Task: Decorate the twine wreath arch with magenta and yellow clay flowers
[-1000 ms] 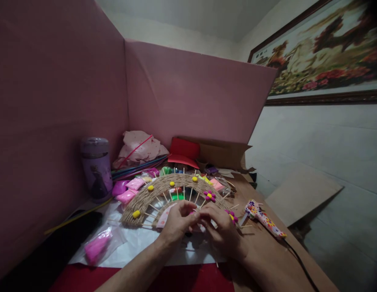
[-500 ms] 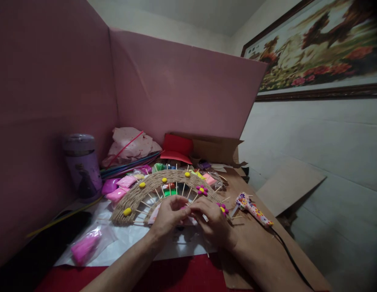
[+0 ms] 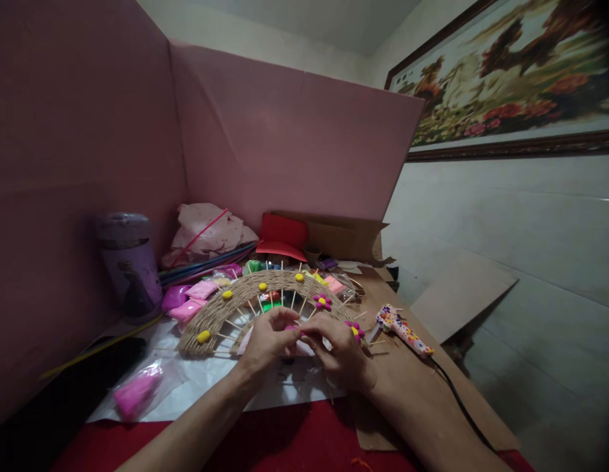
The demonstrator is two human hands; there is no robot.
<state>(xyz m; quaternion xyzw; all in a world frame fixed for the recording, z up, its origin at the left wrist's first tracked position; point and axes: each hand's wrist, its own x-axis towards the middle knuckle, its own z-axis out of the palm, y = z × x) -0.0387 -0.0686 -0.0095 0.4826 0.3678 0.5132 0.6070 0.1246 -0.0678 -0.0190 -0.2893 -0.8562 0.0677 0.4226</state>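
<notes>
Pink panels (image 3: 294,144) close in the left and the back of the work area, while a pale wall (image 3: 554,249) on the right carries a framed picture (image 3: 510,78) of horses and flowers. Brown cardboard (image 3: 412,364), a white sheet (image 3: 200,377) and a red cloth (image 3: 304,429) cover the work surface. Just in front of the person stands a woven fan-shaped piece (image 3: 245,290), its arch crossed by thin sticks that poke past the outer edge. Four yellow dots (image 3: 203,336) sit along the arch, and two magenta flowers (image 3: 322,301) with yellow centres are on its right side. Before the fan's lower middle, the hands meet at a small magenta piece (image 3: 294,332). Fingers and thumb of the left hand (image 3: 265,341) pinch it; the right hand (image 3: 338,344) has its fingertips bent in against the same spot, though whether they grip too I cannot tell. A flower-patterned glue gun (image 3: 405,333) with a black cord (image 3: 456,393) lies to the right on the cardboard. At left are a purple tumbler (image 3: 134,278), a bagged pink lump (image 3: 137,393) and more colourful packets (image 3: 189,308), with red card (image 3: 284,235) behind the fan.
</notes>
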